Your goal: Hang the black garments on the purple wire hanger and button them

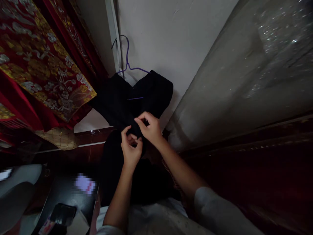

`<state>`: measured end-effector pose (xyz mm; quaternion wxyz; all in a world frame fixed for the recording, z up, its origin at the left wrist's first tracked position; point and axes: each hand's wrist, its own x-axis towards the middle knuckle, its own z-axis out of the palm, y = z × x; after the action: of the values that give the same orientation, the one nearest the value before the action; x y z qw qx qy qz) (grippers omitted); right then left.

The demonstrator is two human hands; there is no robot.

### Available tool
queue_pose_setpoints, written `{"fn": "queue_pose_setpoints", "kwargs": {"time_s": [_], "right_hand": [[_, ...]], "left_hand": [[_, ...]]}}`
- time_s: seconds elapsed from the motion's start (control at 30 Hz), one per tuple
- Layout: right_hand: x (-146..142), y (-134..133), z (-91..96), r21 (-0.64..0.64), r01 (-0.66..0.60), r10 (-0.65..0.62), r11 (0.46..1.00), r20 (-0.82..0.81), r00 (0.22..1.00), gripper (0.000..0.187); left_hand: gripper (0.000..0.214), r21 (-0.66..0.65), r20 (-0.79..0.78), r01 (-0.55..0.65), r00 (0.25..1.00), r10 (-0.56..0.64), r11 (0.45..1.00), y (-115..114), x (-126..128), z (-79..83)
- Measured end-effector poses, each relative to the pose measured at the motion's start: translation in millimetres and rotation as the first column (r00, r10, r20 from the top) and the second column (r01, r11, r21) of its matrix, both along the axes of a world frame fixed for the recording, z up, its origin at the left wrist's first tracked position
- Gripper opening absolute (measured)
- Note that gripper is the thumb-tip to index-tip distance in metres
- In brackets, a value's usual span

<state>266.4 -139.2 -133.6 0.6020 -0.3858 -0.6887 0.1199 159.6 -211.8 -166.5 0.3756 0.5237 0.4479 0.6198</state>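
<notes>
A black short-sleeved garment [122, 107] hangs by its shoulders from a purple hanger [128, 65]. The hanger's lower bar shows as a thin line in the neck opening. At the lower front, my right hand [151, 128] has thumb and forefinger pinched together at the dark cloth. Just below and to its left, my left hand [132, 148] curls its fingers and thumb round the front edge of the same garment. Dark cloth against dark shadow hides exactly what lies between the fingertips.
Red cloth with gold and silver embroidery [49, 62] hangs on the left. A pale wall [171, 36] stands behind the hanger, beside a grey sheet-covered surface [225, 85]. At lower left are a dark glossy table [58, 189] with small items and a grey chair [19, 186].
</notes>
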Motion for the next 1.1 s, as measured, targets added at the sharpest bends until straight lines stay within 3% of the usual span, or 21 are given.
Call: {"fn": "queue_pose_setpoints", "kwargs": {"time_s": [0.1,0.2,0.3,0.4,0.57,0.67,0.8,0.93,1.03,1.1], "right_hand": [[1.5,34.7,27.5,0.152,-0.134,0.097,0.979,0.229,0.969,0.024],[4.9,47.7,38.3,0.13,-0.256,0.206,0.958,0.312,0.927,0.021],[13.4,38.0,29.7,0.036,-0.265,0.248,0.964,0.248,0.936,0.021],[22.9,18.8,13.2,-0.022,-0.261,0.259,0.965,0.222,0.94,0.021],[25.3,-5.0,-0.5,-0.052,-0.262,0.267,0.964,0.228,0.936,0.018],[21.7,-9.2,-0.9,-0.041,-0.269,0.272,0.962,0.21,0.939,0.018],[19.8,-4.6,-2.9,-0.019,-0.334,0.325,0.942,0.289,0.901,0.022],[20.2,5.7,-4.1,0.028,-0.257,0.231,0.966,0.356,0.906,0.029],[20.5,11.8,-2.4,0.059,-0.209,0.17,0.976,0.389,0.905,0.033],[22.3,14.0,-2.4,0.077,-0.22,0.17,0.972,0.409,0.896,0.033]], "left_hand": [[0.042,0.064,-0.005,-0.064,0.998,0.065,0.996,5.7,7.7,7.0],[0.045,0.079,-0.047,-0.032,0.998,0.035,0.996,8.3,7.3,8.7],[0.052,0.011,-0.094,-0.011,0.996,0.012,1.0,9.5,-4.5,-0.2],[0.039,-0.084,-0.212,-0.005,0.977,-0.013,0.996,14.1,-26.4,-6.1],[0.017,-0.011,-0.434,0.134,0.892,-0.126,0.991,29.8,-52.8,16.6],[0.033,0.019,-0.375,0.157,0.917,-0.138,0.987,39.9,-51.0,31.5],[0.044,0.005,-0.261,0.159,0.953,-0.152,0.987,53.4,-42.1,39.7],[0.051,0.093,-0.261,0.035,0.965,-0.009,0.995,70.3,-34.8,51.6],[0.056,0.095,-0.137,0.011,0.991,0.002,0.995,84.4,-31.0,56.7],[0.056,0.065,-0.086,0.017,0.996,-0.011,0.998,87.9,-30.7,50.9]]}}
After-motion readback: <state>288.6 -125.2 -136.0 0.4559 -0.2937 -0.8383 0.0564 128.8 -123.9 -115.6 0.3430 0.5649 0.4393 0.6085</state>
